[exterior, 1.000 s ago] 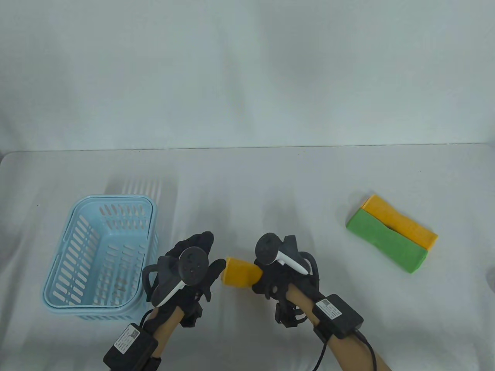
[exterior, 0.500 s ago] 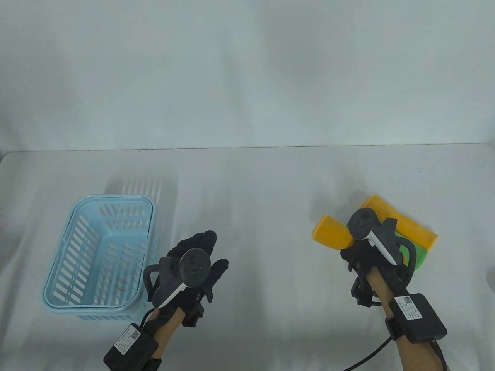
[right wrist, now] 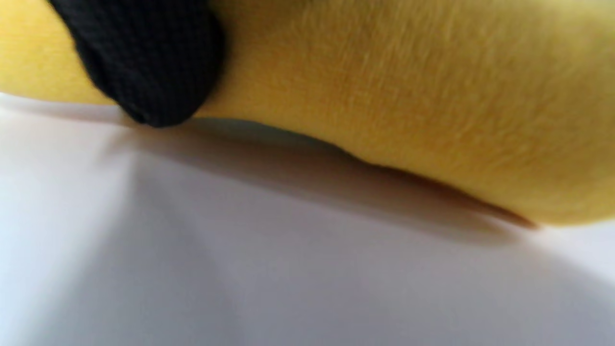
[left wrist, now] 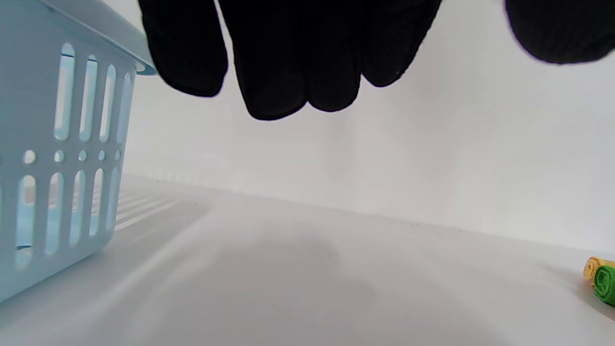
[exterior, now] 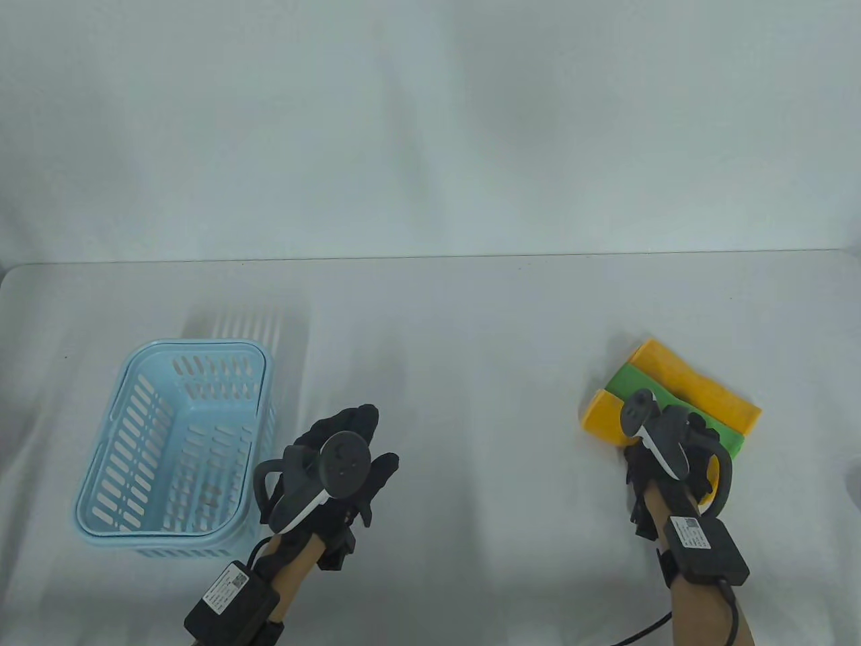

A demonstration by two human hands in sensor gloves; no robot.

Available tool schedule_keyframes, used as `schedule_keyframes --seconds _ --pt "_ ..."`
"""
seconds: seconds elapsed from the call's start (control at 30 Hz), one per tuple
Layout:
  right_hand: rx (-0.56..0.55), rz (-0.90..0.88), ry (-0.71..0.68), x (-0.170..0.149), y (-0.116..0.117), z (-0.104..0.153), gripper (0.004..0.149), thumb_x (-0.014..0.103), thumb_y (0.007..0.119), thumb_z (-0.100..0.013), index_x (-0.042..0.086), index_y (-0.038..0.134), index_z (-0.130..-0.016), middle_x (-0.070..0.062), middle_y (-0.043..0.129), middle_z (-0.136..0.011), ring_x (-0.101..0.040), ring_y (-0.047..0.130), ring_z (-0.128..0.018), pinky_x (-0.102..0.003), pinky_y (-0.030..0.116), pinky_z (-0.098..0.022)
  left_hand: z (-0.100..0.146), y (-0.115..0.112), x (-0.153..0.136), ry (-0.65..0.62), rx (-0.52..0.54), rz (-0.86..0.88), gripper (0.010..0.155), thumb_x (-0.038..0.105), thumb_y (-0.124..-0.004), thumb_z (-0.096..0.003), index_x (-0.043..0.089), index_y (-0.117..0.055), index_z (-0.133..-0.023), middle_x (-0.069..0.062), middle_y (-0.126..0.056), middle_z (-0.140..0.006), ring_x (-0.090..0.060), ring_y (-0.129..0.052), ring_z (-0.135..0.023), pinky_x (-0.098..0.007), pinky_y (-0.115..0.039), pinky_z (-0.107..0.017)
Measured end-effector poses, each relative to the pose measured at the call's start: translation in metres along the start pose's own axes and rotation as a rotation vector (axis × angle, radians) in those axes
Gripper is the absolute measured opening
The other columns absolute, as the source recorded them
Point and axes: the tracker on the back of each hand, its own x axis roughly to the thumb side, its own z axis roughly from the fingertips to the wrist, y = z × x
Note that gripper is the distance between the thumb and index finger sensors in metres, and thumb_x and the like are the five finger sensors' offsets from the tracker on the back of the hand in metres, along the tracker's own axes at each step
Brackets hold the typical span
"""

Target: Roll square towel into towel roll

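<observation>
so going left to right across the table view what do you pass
blue basket → left hand → yellow towel roll under the right hand; the green roll and other yellow roll overlap there.

Black sensor gloves with strapped trackers

Left hand (exterior: 350,464) and right hand (exterior: 662,464) wear grey-and-white trackers; labelled black boxes, cabled, sit behind each wrist.

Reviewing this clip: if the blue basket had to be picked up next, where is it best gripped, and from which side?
Probably the near right rim of the blue basket, taken by the free left hand from above. The basket stands upright and open, its rolled rim exposed with nothing visible inside, and that corner lies closest to the hand. The slotted walls also offer finger holds, though the rim looks sturdier.
</observation>
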Motion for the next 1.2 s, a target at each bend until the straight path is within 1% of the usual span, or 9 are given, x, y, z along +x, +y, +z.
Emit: schedule_keyframes --seconds 0.17,0.33,0.53,0.7,0.83,0.93,1.07,1.2 --pt "-0.010 -0.014 -0.022 0.000 0.002 -0.001 0.070 0.050 0.089 -0.027 0.040 0.060 -0.090 0.007 0.058 -0.095 -0.026 0.057 -0.092 -0.057 0.045 -0.075 0.000 -0.001 -0.001 0.001 -0.006 0.005 0.079 0.064 -0.071 -0.0341 0.031 -0.058 -0.105 0.002 -0.070 -0.107 -0.029 -0.081 -0.096 -0.054 -0.068 -0.071" --pt "-0.002 0.007 -0.013 0.001 0.005 -0.001 0.075 0.053 0.086 -0.027 0.037 0.054 -0.093 0.007 0.056 -0.097 -0.026 0.055 -0.092 -0.057 0.044 -0.075 0.000 -0.003 -0.001 0.008 -0.014 -0.007 0.080 0.064 -0.071 -0.0339 0.031 -0.058 -0.105 0.002 -0.070 -0.107 -0.030 -0.081 -0.096 -0.054 -0.068 -0.071" --pt "0.018 0.013 0.003 0.000 0.006 0.002 0.076 0.055 0.082 -0.029 0.036 0.050 -0.095 0.007 0.052 -0.099 -0.026 0.052 -0.095 -0.058 0.043 -0.075 0.000 -0.004 -0.001 0.007 -0.021 -0.005 0.079 0.064 -0.071 -0.0342 0.031 -0.058 -0.105 0.002 -0.070 -0.107 -0.030 -0.080 -0.096 -0.054 -0.068 -0.071" --pt "0.034 0.030 0.010 0.002 0.003 0.010 0.080 0.058 0.080 -0.029 0.035 0.045 -0.098 0.006 0.047 -0.103 -0.028 0.049 -0.098 -0.059 0.042 -0.075 0.002 -0.003 0.000 0.006 -0.024 0.002 0.080 0.064 -0.071 -0.0342 0.030 -0.057 -0.105 0.001 -0.069 -0.108 -0.030 -0.080 -0.097 -0.055 -0.068 -0.071" --pt "0.027 -0.016 -0.003 0.003 -0.004 0.016 0.082 0.060 0.078 -0.029 0.036 0.042 -0.099 0.006 0.041 -0.107 -0.029 0.045 -0.102 -0.059 0.041 -0.075 0.001 -0.003 0.001 0.000 -0.028 -0.006 0.080 0.064 -0.071 -0.0342 0.030 -0.057 -0.105 0.001 -0.069 -0.108 -0.031 -0.079 -0.097 -0.055 -0.068 -0.071" --pt "-0.003 -0.067 -0.025 0.004 -0.013 0.022 0.081 0.061 0.073 -0.030 0.036 0.040 -0.100 0.007 0.040 -0.110 -0.032 0.042 -0.105 -0.061 0.040 -0.075 0.001 -0.003 0.002 -0.004 -0.026 -0.016 0.081 0.064 -0.071 -0.0341 0.031 -0.056 -0.106 0.000 -0.068 -0.109 -0.032 -0.078 -0.099 -0.056 -0.067 -0.071" --pt "-0.054 -0.185 -0.084 0.011 -0.028 0.033 0.080 0.061 0.071 -0.031 0.037 0.039 -0.100 0.007 0.039 -0.113 -0.033 0.037 -0.109 -0.062 0.037 -0.075 0.003 0.000 0.003 -0.007 -0.006 -0.010 0.082 0.065 -0.070 -0.0339 0.032 -0.054 -0.107 -0.001 -0.062 -0.113 -0.035 -0.071 -0.104 -0.057 -0.063 -0.073" --pt "-0.106 -0.272 -0.164 0.022 -0.045 0.048 0.080 0.062 0.069 -0.031 0.039 0.037 -0.100 0.007 0.035 -0.114 -0.034 0.031 -0.110 -0.064 0.032 -0.075 0.004 0.001 0.006 -0.014 0.018 -0.060 0.085 0.067 -0.070 -0.0331 0.033 -0.050 -0.109 -0.002 -0.054 -0.117 -0.038 -0.061 -0.109 -0.061 -0.058 -0.075"
